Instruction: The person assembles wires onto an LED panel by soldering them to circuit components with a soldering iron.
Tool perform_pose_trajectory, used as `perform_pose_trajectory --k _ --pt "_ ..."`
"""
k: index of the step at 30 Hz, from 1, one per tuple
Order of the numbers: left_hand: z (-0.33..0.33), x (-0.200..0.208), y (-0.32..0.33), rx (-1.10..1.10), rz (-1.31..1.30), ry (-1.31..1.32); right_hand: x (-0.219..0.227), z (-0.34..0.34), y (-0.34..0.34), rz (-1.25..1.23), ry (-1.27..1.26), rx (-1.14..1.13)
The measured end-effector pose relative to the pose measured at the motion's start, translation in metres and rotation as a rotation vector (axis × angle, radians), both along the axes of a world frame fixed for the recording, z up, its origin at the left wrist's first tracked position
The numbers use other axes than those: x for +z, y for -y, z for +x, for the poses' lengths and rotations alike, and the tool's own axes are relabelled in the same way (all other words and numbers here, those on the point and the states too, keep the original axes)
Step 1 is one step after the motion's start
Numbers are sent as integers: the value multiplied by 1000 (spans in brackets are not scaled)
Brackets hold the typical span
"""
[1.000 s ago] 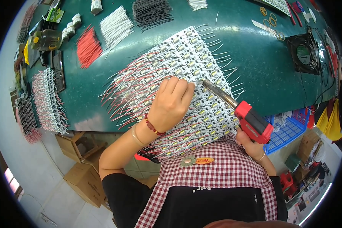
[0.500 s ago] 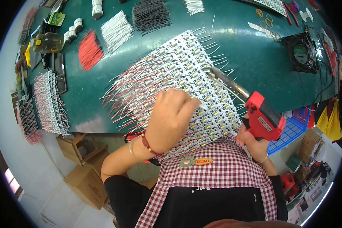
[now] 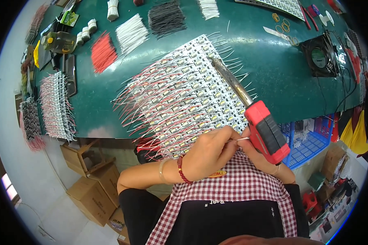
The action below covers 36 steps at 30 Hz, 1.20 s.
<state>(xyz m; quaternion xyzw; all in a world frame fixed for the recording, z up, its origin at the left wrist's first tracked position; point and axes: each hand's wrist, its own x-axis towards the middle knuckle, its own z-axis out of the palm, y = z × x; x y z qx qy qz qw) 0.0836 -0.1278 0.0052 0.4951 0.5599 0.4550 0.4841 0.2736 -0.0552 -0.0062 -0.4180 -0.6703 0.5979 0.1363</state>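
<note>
My right hand (image 3: 257, 157) is wrapped round the handle of a red and black soldering gun (image 3: 267, 132). The gun's long metal barrel points up and left, with its tip over the upper right part of a white circuit board panel (image 3: 196, 87). Rows of small components cover this panel, and red and white wires stick out along its left side. My left hand (image 3: 210, 151) is closed in a pinch at the panel's near edge, touching the right hand's fingertips. A short white wire (image 3: 243, 139) runs between the two hands' fingers.
Bundles of red wires (image 3: 103, 52), white wires (image 3: 131, 33) and black wires (image 3: 166, 18) lie at the back. A finished-looking wired panel (image 3: 55, 106) rests far left. On the right are a black fan (image 3: 321, 57), rubber bands (image 3: 283, 27) and a blue basket (image 3: 310, 143) below the table edge.
My left hand has come off the panel's middle and moved right and nearer, meeting my right hand at a white wire. The soldering gun has shifted left, its tip farther up the panel.
</note>
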Motion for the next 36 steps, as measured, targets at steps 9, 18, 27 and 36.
perform_pose_trajectory --k 9,18,27,36 --pt "10 -4 2 39 -40 58 4 2 1 130 32 36" --pt "7 -9 2 -18 -170 108 5 0 -4 -15 -28 -4" --pt "11 -14 0 39 -42 28 16 -18 -5 -240 -181 -125" --pt "11 -17 -4 62 127 -297 -7 -4 -3 56 -37 -70"
